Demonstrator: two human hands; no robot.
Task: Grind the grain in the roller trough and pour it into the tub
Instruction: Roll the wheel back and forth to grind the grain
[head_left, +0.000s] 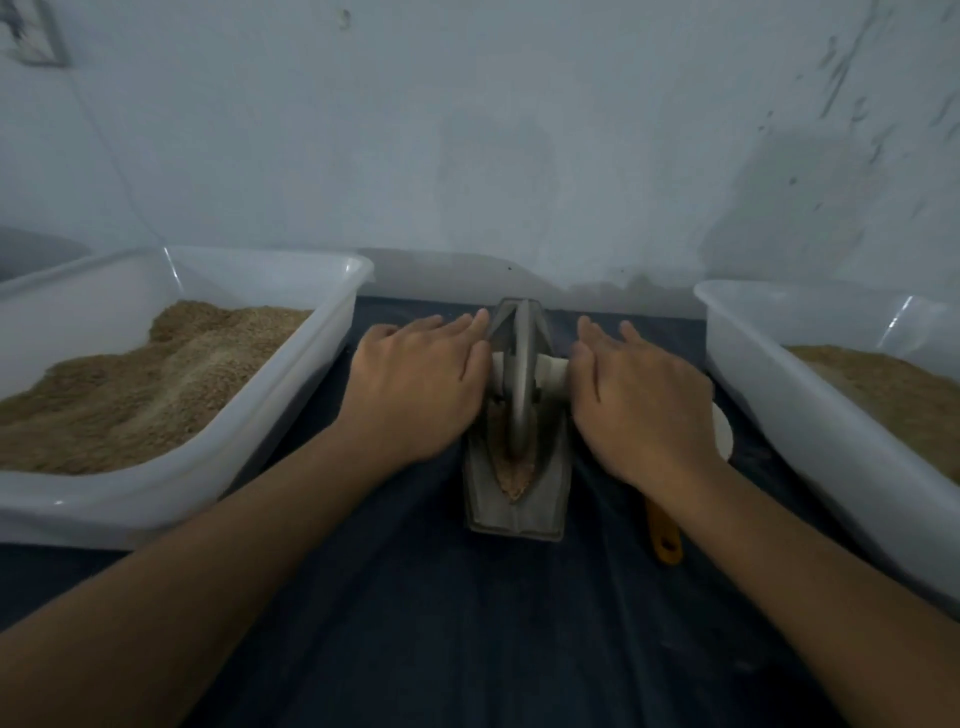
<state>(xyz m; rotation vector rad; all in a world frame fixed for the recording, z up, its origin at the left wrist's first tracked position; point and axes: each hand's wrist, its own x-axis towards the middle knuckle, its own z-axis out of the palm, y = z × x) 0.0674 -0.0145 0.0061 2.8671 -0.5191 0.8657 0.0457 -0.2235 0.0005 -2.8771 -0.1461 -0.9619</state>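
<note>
Hands: left hand (415, 379) and right hand (641, 395) flat, fingers straight, pressing the roller (521, 379) axle ends.
Trough (517, 499): centre frame, in the gap between left tub (291, 374) and right tub (769, 384).

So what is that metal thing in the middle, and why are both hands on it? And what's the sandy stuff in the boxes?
This single picture comes from a camera worn on a person's head, looking down at their own arms. The metal thing is a roller trough, a boat-shaped dish with a wheel standing in it. A pale axle handle sticks out each side of the wheel. The left hand and the right hand lie flat on those ends with straight fingers, so nothing is gripped. Brownish grain lies in the trough at the near end. The white boxes are tubs: the left tub and the right tub both hold sandy grain or meal. Everything rests on a dark cloth. An orange handle pokes out under the right wrist.
</note>
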